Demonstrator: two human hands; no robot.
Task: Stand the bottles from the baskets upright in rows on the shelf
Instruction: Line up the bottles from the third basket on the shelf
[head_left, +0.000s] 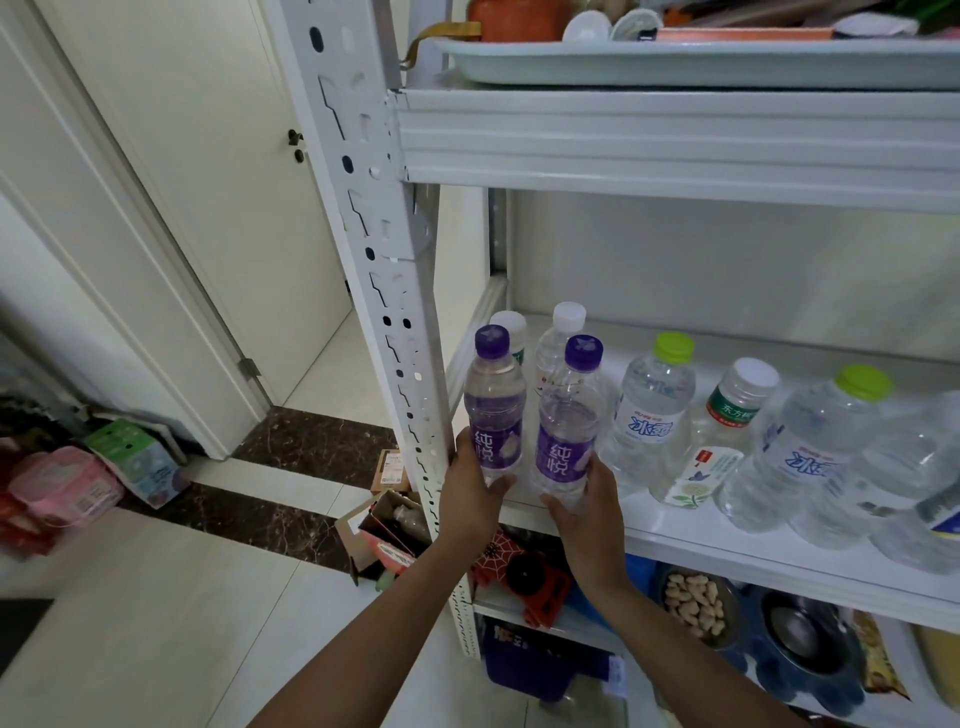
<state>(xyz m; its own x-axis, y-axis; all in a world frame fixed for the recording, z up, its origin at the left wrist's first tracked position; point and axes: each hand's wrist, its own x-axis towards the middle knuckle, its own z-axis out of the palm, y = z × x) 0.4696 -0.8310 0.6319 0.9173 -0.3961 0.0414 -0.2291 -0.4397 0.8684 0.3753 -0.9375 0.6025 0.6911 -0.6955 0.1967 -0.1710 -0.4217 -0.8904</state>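
Purple bottles (493, 415) stand on shelf (701, 545); left hand (472, 501), right hand (589, 512) fingers wrap one each.

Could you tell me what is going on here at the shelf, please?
A person holds a bottle upright in each hand at the left front of the shelf: the left hand grips the left purple bottle, the right hand the right purple bottle. Two white-capped bottles stand just behind, and green-capped bottles stand further right.
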